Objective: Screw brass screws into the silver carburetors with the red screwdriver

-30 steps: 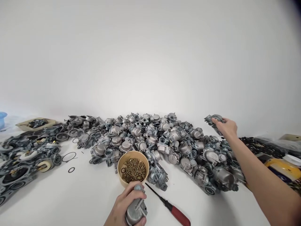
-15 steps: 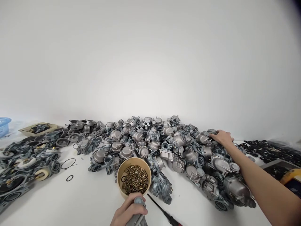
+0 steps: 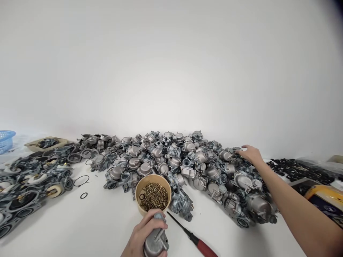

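My left hand point(image 3: 141, 231) is wrapped round a grey metal carburetor point(image 3: 155, 242) at the bottom centre. Just beyond it stands a tan round tub point(image 3: 138, 201) full of small brass jets point(image 3: 154, 196). A screwdriver point(image 3: 199, 242) with a red and black handle lies to the right of that hand. My right hand point(image 3: 250, 154) reaches to the back right end of a large heap of carburetors point(image 3: 199, 157). Its thumb and fingers are apart over a carburetor point(image 3: 235, 149) there, and I see nothing held in them.
Opened carburetor bodies point(image 3: 24, 200) with pale floats cover the left side. Black rubber rings point(image 3: 84, 195) lie on the white table. A tan tray point(image 3: 46, 142) and a blue basket point(image 3: 5, 141) stand back left. Small black parts point(image 3: 297, 169) and a yellow-black item point(image 3: 325, 200) are at right.
My right hand has loosened from the carburetor at the heap's back right, its fingers now spread. The view has tilted down slightly, showing more of the carburetor in my left hand and the screwdriver.
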A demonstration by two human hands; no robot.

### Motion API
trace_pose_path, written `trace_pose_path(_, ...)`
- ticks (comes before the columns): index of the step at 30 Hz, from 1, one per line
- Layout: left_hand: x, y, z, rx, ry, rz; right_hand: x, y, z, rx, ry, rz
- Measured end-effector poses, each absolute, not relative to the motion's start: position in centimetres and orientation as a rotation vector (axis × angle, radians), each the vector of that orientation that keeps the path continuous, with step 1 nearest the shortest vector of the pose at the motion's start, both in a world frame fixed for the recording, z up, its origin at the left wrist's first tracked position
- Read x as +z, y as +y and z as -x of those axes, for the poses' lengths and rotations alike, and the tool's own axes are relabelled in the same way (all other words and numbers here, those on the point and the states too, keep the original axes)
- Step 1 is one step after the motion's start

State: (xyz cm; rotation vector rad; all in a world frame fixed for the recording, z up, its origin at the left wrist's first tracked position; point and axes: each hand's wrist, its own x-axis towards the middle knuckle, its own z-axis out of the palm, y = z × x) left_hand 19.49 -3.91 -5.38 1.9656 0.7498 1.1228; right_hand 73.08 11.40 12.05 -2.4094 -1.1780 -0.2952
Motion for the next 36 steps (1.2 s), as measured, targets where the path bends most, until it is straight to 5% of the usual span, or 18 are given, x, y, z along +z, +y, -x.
trace_pose_path(9,-6.0,-4.3,-19.1,1.026,0.847,-1.964,15.3,7.6,-61.6,-0.302,-1.690,2.043)
trace_pose_path(17,-4.3,-5.0,-19.5,1.022,0.883,-1.999,3.5,-2.1,-46.0,-0.196,-2.508,1.423)
trace_pose_path(36,-4.9,-4.0,-18.9,1.152,0.822,-2.006,-0.5,0.4,-49.0,-0.419,-2.699,1.171)
